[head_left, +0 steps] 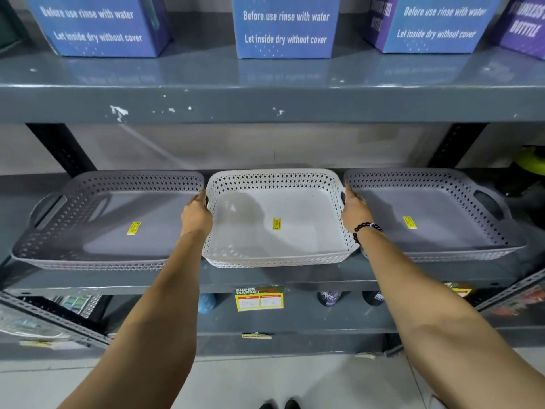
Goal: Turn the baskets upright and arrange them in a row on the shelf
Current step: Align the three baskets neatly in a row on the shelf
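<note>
Three shallow perforated baskets stand upright side by side on the grey shelf (pixel 280 278). The white basket (pixel 265 240) is in the middle, a grey basket (pixel 88 225) to its left and another grey basket (pixel 442 208) to its right. Each has a yellow sticker on its floor. My left hand (pixel 196 214) grips the white basket's left side. My right hand (pixel 355 209), with a black bead bracelet on the wrist, grips its right side at the handle. The fingers of both hands are hidden between the baskets.
Blue cardboard boxes (pixel 284 28) stand on the shelf above. A price tag (pixel 259 299) hangs on the shelf's front edge. Dark metal uprights (pixel 62 149) frame the bay. Goods sit on the lower shelf (pixel 295 320), and a green item (pixel 528 160) lies at far right.
</note>
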Demonstrator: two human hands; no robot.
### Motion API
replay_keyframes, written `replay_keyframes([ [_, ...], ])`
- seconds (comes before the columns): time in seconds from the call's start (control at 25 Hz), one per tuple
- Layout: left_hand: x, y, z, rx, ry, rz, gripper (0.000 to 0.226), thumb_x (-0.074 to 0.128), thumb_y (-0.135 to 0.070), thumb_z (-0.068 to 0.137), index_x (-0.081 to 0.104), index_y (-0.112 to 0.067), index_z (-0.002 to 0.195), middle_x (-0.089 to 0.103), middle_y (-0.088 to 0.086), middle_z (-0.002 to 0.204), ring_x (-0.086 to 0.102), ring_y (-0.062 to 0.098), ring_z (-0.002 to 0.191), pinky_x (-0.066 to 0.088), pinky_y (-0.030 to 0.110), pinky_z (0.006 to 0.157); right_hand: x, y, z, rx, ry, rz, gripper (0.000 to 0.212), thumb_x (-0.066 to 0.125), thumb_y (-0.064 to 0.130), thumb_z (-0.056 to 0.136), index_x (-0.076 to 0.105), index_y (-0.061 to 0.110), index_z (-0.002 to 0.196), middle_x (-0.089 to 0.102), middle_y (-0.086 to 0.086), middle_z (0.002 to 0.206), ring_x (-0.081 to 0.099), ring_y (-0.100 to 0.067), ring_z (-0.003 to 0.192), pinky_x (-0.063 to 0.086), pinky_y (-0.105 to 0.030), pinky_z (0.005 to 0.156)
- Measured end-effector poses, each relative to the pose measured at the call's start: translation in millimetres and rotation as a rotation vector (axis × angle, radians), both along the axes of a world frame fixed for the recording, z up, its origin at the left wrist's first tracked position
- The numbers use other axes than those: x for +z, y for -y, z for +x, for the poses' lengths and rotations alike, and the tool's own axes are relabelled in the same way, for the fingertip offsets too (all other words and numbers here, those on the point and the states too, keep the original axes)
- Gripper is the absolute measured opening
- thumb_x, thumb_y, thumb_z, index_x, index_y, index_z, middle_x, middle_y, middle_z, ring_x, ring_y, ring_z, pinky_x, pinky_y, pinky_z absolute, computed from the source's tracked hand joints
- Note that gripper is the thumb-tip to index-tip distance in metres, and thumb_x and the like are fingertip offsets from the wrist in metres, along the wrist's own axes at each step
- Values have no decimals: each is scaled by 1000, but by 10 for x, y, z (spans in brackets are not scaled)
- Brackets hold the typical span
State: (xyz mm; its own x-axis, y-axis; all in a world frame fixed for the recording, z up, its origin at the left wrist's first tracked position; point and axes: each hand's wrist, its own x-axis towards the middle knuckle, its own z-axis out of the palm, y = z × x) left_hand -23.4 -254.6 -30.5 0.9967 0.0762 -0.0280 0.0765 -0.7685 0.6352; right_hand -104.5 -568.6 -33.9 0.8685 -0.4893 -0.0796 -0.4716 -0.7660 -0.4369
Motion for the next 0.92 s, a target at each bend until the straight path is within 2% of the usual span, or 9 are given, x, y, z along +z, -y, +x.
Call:
replay_keyframes([
  [0.32, 70, -11, -213, 14, -25, -32, 67, 28, 15, 89, 33, -18, 147, 51, 17, 139, 55, 39, 116, 49, 43, 99, 11, -8, -175, 8, 1, -69, 58, 37, 0, 92, 22, 9, 147, 47, -28, 136, 49, -41, 122, 40, -44, 99],
  [0.36, 72, -10, -226, 16, -26, -35, 67, 27, 15, 89, 33, -18, 147, 51, 16, 140, 54, 39, 116, 49, 43, 99, 14, -12, -192, 10, 7, -78, 58, 37, -1, 92, 21, 8, 148, 49, -28, 133, 51, -40, 119, 43, -43, 94],
  [0.44, 69, -11, -255, 19, -29, -29, 66, 27, 13, 90, 33, -18, 147, 50, 16, 140, 54, 38, 117, 47, 43, 98, -5, -17, -214, 43, 15, -96, 62, 37, -6, 92, 17, 5, 149, 55, -29, 125, 56, -39, 110, 42, -33, 73],
  [0.6, 67, -11, -269, 18, -10, -28, 62, 28, 11, 92, 33, -18, 147, 51, 17, 140, 54, 39, 116, 48, 45, 99, 1, -3, -227, 86, 1, -100, 65, 37, -11, 91, 12, 3, 149, 57, -29, 120, 59, -36, 101, 37, -26, 57],
  [0.68, 62, -13, -260, 16, -10, -11, 61, 28, 10, 93, 33, -17, 147, 51, 18, 139, 53, 40, 117, 46, 44, 99, 16, -11, -228, 86, -3, -101, 65, 37, -10, 91, 12, 2, 149, 58, -29, 119, 57, -31, 90, 32, -24, 48],
  [0.8, 58, -15, -260, 18, -17, -1, 60, 29, 10, 93, 33, -17, 147, 52, 19, 138, 53, 41, 117, 45, 44, 97, 19, -4, -221, 80, -4, -92, 65, 38, -10, 91, 12, 2, 149, 60, -28, 118, 50, -26, 81, 26, -19, 44],
  [0.92, 52, -16, -251, 7, -16, 11, 61, 28, 10, 93, 32, -18, 147, 50, 20, 139, 51, 42, 118, 45, 45, 97, 22, 3, -216, 62, -3, -63, 63, 38, -7, 91, 16, 4, 149, 57, -29, 122, 55, -32, 87, 38, -22, 51],
])
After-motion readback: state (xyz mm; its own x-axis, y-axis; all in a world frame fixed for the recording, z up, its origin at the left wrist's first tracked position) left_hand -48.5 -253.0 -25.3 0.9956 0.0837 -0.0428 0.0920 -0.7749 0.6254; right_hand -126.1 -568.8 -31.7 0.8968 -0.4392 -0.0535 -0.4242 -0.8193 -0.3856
